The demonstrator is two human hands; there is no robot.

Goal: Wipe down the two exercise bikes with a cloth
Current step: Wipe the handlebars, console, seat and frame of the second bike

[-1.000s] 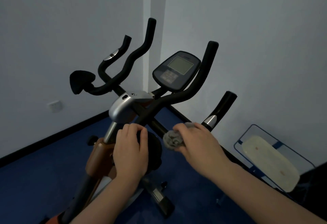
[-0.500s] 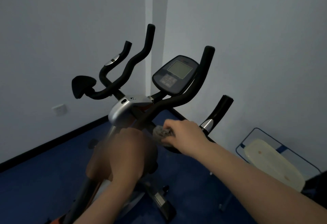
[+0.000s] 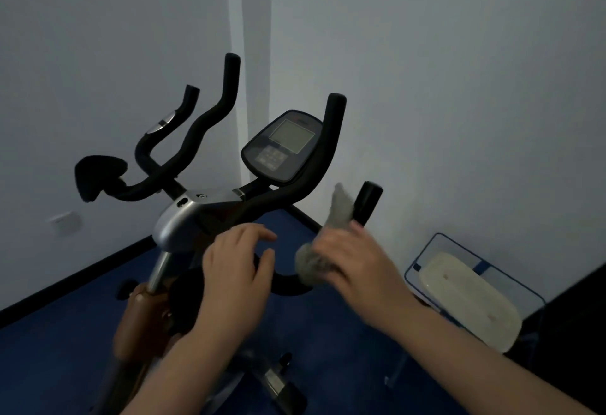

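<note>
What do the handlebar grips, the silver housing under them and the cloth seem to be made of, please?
Handlebar grips: probably foam or rubber, matte black with no glare. Silver housing: painted plastic or metal, satin with soft highlights; the look cannot settle which. Cloth: soft grey fabric, fuzzy and crumpled, held in the right hand.

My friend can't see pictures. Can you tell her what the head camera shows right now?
A person's right hand grips a grey cloth against the black handlebar of an exercise bike in a room corner. The left hand hovers beside it, fingers relaxed. The bike's console sits above, on blue floor.
</note>
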